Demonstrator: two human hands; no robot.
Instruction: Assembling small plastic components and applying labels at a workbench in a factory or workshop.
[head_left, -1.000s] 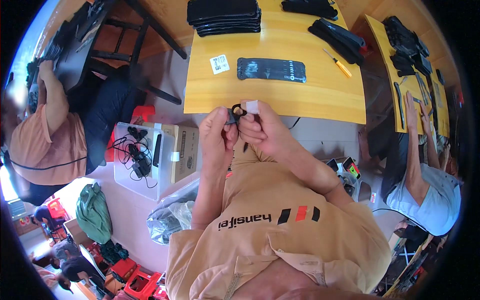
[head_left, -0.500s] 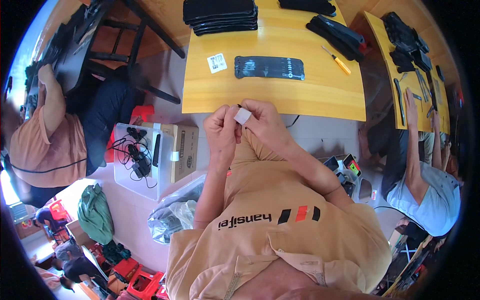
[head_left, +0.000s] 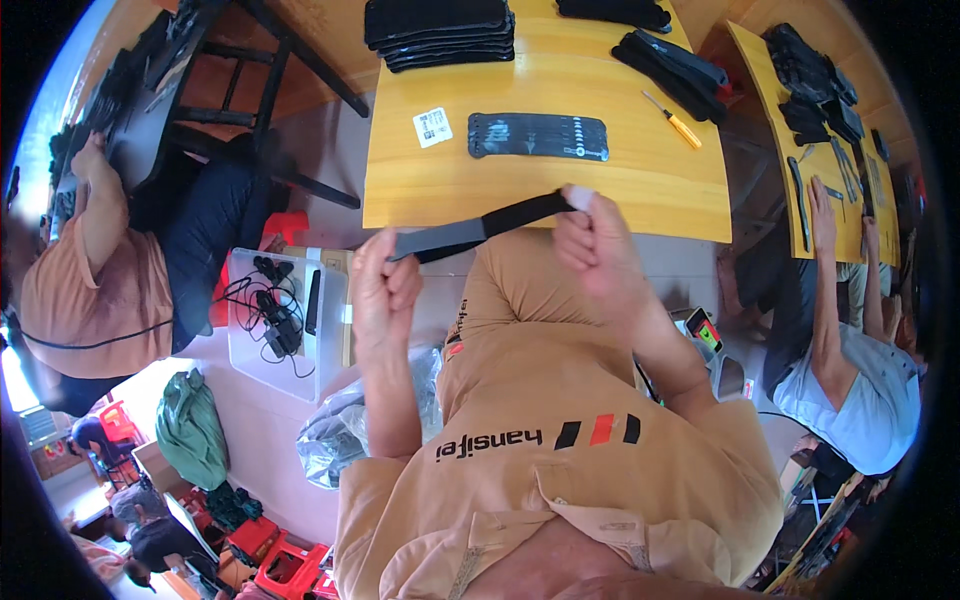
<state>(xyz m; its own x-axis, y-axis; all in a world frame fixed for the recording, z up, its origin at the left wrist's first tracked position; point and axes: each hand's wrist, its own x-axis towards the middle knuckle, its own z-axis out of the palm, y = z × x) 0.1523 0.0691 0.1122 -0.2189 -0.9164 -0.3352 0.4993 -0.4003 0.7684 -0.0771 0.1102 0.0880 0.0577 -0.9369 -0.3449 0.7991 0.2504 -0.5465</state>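
Black-and-grey strap (head_left: 483, 227); left hand (head_left: 382, 285) clamps its nine-o'clock end; right hand (head_left: 600, 245) clamps its three-o'clock end; screwdriver (head_left: 683, 129) lies beyond at two o'clock.

Workshop — co-worker (head_left: 850, 395) at yellow table (head_left: 762, 80), screwdriver (head_left: 680, 125), stacked black pieces (head_left: 438, 35).

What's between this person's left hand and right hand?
In the head view, a strap spans the stretch between them, grey toward the left hand and black toward the right hand, each gripping one end.
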